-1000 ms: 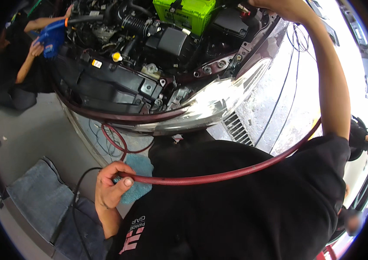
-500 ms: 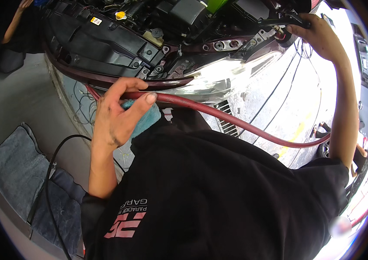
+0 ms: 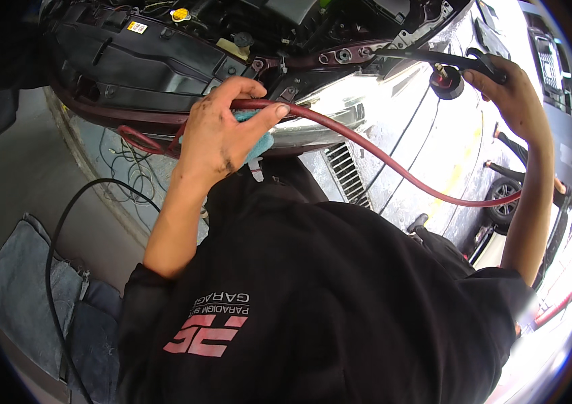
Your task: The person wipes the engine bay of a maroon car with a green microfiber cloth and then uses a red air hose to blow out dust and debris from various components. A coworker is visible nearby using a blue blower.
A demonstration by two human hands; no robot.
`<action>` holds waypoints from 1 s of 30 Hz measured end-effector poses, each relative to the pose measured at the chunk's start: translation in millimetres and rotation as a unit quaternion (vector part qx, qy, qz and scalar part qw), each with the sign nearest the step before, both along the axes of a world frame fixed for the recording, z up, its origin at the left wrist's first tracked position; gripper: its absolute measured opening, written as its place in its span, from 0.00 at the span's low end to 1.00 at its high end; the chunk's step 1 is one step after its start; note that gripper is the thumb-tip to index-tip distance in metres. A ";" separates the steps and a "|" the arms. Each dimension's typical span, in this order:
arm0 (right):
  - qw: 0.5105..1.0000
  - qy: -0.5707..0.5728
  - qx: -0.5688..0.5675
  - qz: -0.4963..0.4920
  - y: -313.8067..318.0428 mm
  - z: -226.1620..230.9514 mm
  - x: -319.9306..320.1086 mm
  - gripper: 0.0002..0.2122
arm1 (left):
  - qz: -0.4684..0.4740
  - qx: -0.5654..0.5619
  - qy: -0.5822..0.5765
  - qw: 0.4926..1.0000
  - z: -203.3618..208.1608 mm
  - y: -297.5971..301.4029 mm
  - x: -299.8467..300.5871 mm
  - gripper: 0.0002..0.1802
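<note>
My left hand (image 3: 213, 135) is closed around a red hose (image 3: 357, 139), with a teal cloth (image 3: 260, 145) bunched between palm and hose. The hose runs right in a sagging curve and passes behind my right forearm. At the upper right, my right hand (image 3: 518, 97) grips a black air gun (image 3: 427, 56) by its handle. Its long, thin nozzle points left over the edge of the open engine bay. A round black part with a brass-coloured fitting (image 3: 446, 82) hangs below the gun. Under the nozzle is the clear headlight (image 3: 330, 111) of a dark red car.
A yellow cap (image 3: 179, 15) and a black cover panel (image 3: 144, 67) lie in the engine bay. Grey cloths (image 3: 33, 286) are at the lower left, crossed by a black cable (image 3: 51, 269). A floor grate (image 3: 348, 176), a wheel (image 3: 503, 200) and other people are to the right.
My right hand and the air gun have drawn away from the engine bay's corner, showing more of the gun. My left hand appears higher and further right, still holding the hose. The view has shifted.
</note>
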State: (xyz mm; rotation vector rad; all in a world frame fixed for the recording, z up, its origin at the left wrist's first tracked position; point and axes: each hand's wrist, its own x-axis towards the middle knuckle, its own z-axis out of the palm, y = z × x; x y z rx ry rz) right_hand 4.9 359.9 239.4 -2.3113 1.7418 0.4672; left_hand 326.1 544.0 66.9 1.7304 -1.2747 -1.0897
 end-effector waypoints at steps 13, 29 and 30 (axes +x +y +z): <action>0.999 -0.024 0.007 -0.045 69.3 -14.3 48.8 0.21 | -0.103 0.010 0.022 0.994 -52.3 -24.2 19.4 0.26; 0.995 -0.091 -0.007 -0.049 93.0 -30.3 104.0 0.18 | -0.119 0.048 0.054 0.990 -99.5 -26.3 32.4 0.22; 0.995 -0.091 -0.009 -0.046 90.3 -34.8 106.4 0.18 | -0.125 0.073 0.058 0.988 -100.6 -27.7 31.6 0.22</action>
